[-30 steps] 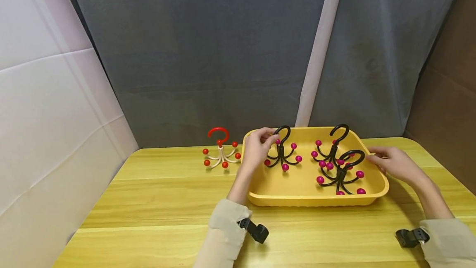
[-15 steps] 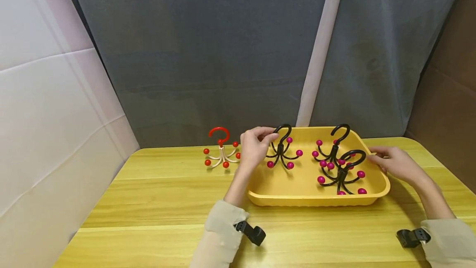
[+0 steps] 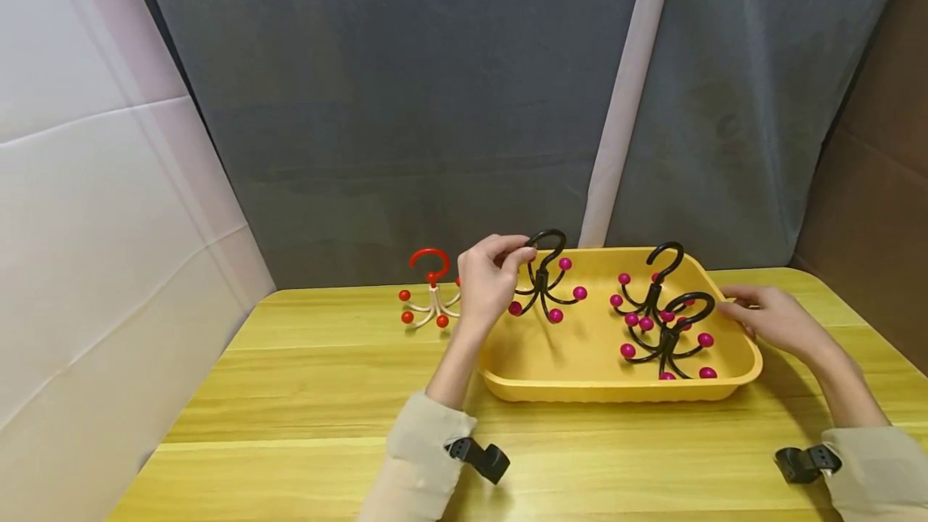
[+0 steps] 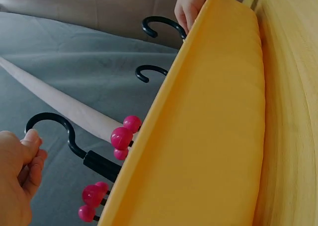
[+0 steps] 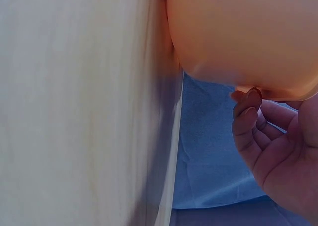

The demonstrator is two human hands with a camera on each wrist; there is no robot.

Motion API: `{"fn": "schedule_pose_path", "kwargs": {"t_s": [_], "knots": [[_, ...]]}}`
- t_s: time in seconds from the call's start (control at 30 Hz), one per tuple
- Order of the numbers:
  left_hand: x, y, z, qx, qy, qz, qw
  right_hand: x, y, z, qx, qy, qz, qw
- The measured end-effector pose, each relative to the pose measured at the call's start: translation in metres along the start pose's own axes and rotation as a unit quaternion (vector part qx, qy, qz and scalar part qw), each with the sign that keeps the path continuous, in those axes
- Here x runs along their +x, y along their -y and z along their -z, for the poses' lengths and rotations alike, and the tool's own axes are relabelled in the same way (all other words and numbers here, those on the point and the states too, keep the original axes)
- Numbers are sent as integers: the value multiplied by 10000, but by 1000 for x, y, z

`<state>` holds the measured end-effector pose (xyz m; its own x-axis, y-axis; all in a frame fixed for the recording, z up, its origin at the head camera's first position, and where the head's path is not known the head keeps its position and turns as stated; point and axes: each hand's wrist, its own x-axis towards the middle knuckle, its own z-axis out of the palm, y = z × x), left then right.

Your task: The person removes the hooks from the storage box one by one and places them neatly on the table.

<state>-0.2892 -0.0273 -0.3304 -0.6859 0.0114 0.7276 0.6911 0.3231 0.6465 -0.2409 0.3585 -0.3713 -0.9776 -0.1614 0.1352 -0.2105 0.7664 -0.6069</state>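
My left hand (image 3: pixel 491 280) pinches the curved hook of a black claw hanger (image 3: pixel 541 280) with magenta ball tips. That hanger hangs over the left part of a yellow tray (image 3: pixel 565 392), its shadow falling on the tray floor. In the left wrist view, thumb and fingertips meet at the end of its hook (image 4: pixel 49 115). My right hand (image 3: pixel 776 321) grips the tray's right rim, with fingers curled under the edge in the right wrist view. Two more black hangers, one behind (image 3: pixel 652 294) and one in front (image 3: pixel 669 341), stand in the tray's right part.
Left of the tray, a white claw hanger (image 3: pixel 433 300) with a red hook and red balls stands on the wooden table (image 3: pixel 319 393), partly hidden by my left hand. A grey cloth (image 3: pixel 406 103) hangs behind, a white panel (image 3: pixel 109 200) on the left, a brown one (image 3: pixel 870 159) on the right.
My left hand has risen and shifted slightly left, lifting the pinched black hanger off the tray floor. The hanger has turned a little. My right hand stays on the rim.
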Motion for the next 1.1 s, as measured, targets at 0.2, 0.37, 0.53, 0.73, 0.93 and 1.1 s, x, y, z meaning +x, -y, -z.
{"fn": "schedule_pose_path", "kwargs": {"t_s": [0.2, 0.37, 0.53, 0.73, 0.93, 1.1], "knots": [[1, -4, 9, 109, -254, -345, 9990, 0, 0, 0, -50, -25, 26, 10000], [0, -8, 17, 142, -285, -440, 9985, -1, 0, 0, -21, -13, -3, 10000], [0, -12, 27, 118, -352, -496, 9981, -1, -1, 0, -81, 13, -50, 10000], [2, -16, 43, -27, -551, -459, 9974, -1, -2, 0, -77, -16, -59, 10000], [5, -19, 59, -184, -739, -299, 9966, -1, -4, 0, -117, -29, -41, 9999], [7, -20, 74, -247, -871, -246, 9956, -1, -6, 0, -123, -73, 13, 9999]]}}
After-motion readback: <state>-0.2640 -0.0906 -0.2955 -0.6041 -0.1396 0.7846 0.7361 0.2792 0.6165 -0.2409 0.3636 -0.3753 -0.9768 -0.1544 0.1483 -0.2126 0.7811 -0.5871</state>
